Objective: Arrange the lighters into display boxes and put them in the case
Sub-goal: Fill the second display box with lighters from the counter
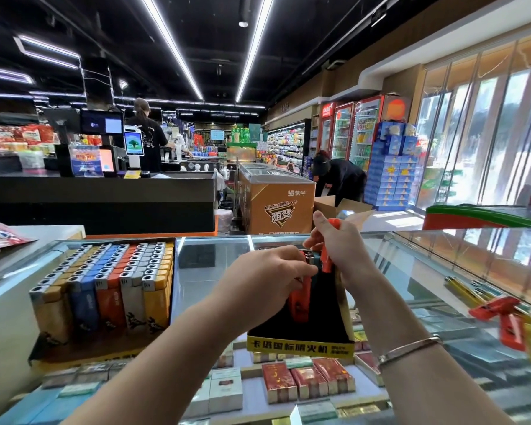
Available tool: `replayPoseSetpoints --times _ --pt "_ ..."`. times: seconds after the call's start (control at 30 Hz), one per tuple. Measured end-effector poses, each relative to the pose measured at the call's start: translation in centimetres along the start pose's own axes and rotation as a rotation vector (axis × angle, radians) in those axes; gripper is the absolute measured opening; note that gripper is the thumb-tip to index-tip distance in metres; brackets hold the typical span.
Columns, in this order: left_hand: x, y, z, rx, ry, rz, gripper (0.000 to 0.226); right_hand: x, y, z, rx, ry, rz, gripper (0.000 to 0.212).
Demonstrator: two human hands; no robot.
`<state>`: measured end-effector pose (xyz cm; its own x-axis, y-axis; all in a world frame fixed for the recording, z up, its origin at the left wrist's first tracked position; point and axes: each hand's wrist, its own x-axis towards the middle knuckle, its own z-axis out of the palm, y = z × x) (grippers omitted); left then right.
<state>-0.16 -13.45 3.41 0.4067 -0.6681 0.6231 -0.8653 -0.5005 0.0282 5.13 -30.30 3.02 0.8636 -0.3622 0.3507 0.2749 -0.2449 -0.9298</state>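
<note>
Cigarette packs [307, 380] sit nearest, under the glass tabletop [212, 271] of the case. On top, just beyond them, stands a dark display box [301, 343] w/ a yellow front strip, mostly unfilled.

Risks, as I judge them: box looks light and tall, so a push from either hand could tip or slide it on the glass; an orange lighter [299, 299] pressed in crooked may jam or lean vs. its neighbours.

Left hand [267, 280] is curled over the box's middle, fingers pinching the top of that orange lighter inside it. Right hand [337, 243] is at the box's back edge, closed round a second orange lighter [327, 256] held upright, approx. touching the rear wall. Can't tell if it also steadies the box.

Full box of lighters [105, 286] sits to the left. Loose lighters [497, 308] lie well right, apart from both hands.
</note>
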Motion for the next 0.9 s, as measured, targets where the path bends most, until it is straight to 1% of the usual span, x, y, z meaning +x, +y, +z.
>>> replayPoseSetpoints --times 0.23,0.33,0.47,0.67,0.9 --pt "0.1 0.0 0.1 0.046 -0.027 0.007 0.034 -0.2 -0.1 0.0 0.007 -0.01 0.004 0.044" --pt "0.2 -0.1 0.5 0.022 -0.031 -0.032 0.034 -0.2 -0.1 0.1 0.007 -0.014 0.009 0.045" --pt "0.2 0.1 0.8 -0.113 -0.028 -0.078 0.03 -0.2 -0.2 0.0 0.036 -0.021 0.006 0.045" --pt "-0.1 -0.8 0.4 -0.138 0.037 -0.197 0.022 -0.2 -0.2 -0.1 0.015 -0.027 0.016 0.045" --pt "0.1 -0.2 1.0 -0.18 -0.042 -0.136 0.021 -0.3 -0.3 0.0 0.026 -0.017 0.021 0.044"
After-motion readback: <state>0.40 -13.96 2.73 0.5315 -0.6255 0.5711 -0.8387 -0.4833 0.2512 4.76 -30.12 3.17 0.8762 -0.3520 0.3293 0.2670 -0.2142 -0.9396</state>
